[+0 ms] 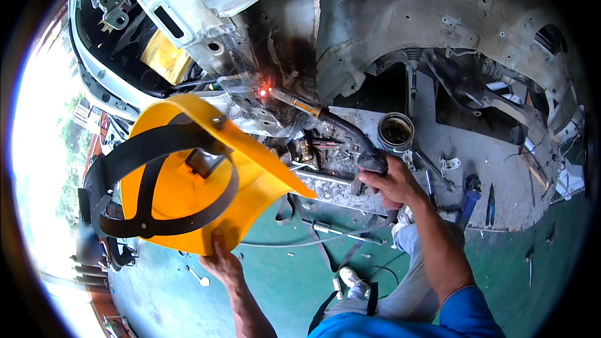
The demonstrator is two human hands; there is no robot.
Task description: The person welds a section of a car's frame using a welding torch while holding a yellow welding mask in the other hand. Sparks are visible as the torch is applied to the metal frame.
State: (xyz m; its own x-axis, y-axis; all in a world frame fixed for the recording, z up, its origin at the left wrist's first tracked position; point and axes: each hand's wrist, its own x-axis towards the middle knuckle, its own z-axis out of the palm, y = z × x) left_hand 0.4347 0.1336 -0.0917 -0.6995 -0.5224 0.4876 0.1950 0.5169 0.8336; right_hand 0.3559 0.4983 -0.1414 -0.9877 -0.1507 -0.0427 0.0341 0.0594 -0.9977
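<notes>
My left hand (pixel 224 263) grips the lower edge of a yellow welding helmet (pixel 263 175). Its black headband (pixel 150 150) and dark viewing window (pixel 205 161) show from the inside. In my right hand (pixel 393 180) is the black handle of a welding torch (pixel 341 124), fingers wrapped around it. The torch's nozzle points up and left at the bare, scorched metal of a car body (pixel 275 44). Red-hot glowing spots (pixel 265 90) show on the metal right at the nozzle's tip; whether the tip touches cannot be told.
Below the wheel arch, a grey platform (pixel 494 144) holds an open tin can (pixel 395 130), a blue-handled tool (pixel 468 200), pliers (pixel 490 205) and scattered metal parts. A cable (pixel 307 243) and a long metal bar (pixel 338 231) lie over the green floor (pixel 275 294).
</notes>
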